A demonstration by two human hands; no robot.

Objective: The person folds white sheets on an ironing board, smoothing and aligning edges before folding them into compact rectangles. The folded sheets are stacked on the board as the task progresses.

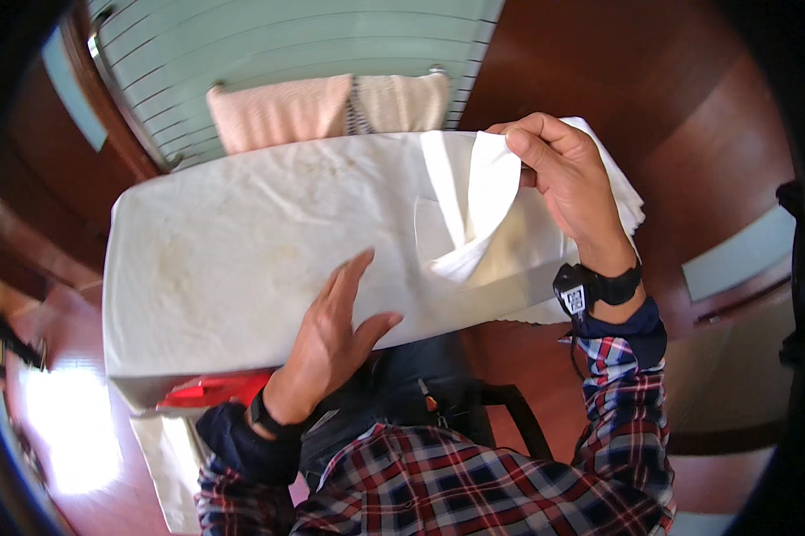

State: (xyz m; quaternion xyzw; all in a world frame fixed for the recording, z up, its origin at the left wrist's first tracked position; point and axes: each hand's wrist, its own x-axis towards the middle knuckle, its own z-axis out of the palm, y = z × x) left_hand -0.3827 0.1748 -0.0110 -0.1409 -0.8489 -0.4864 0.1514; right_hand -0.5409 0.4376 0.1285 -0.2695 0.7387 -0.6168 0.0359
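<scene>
My right hand pinches the end of a folded white fabric strip between thumb and fingers, over the right part of a table with a white cloth cover. The strip hangs down in a bend, and its lower fold is at the cover. My left hand is at the near edge of the table, thumb and fingers apart, holding nothing. A flat, translucent rectangular piece lies under and left of the strip. More white fabric shows behind my right wrist, partly hidden.
Pink and cream woven cloths hang on a rail beyond the table's far edge, before a pale green panel. A red object sits below the near left edge, beside hanging white cloth. A dark chair arm is near my lap.
</scene>
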